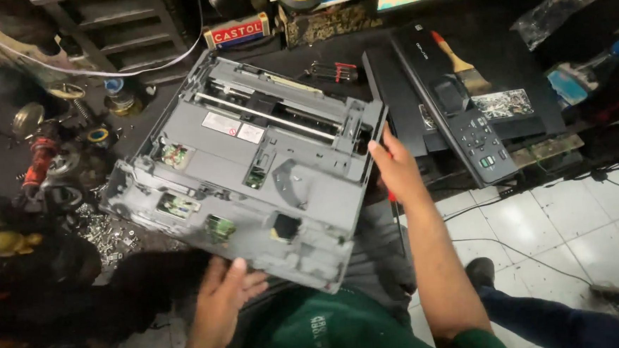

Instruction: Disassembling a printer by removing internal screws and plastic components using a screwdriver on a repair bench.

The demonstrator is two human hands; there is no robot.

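Observation:
A grey printer chassis (253,170), stripped of its cover, lies tilted across my lap and the bench edge. Small green circuit boards and a metal rod show on its top face. My left hand (221,299) grips its near bottom edge, fingers under the plastic. My right hand (394,169) presses against its right side, and a thin red-handled tool (393,196) pokes out below that palm.
A black printer cover with a button panel (461,109) lies to the right, a paintbrush (462,63) on it. A red-and-black screwdriver (336,71) lies behind the chassis. Loose screws and metal parts (101,231) crowd the left. White tiled floor (552,218) with cables is at right.

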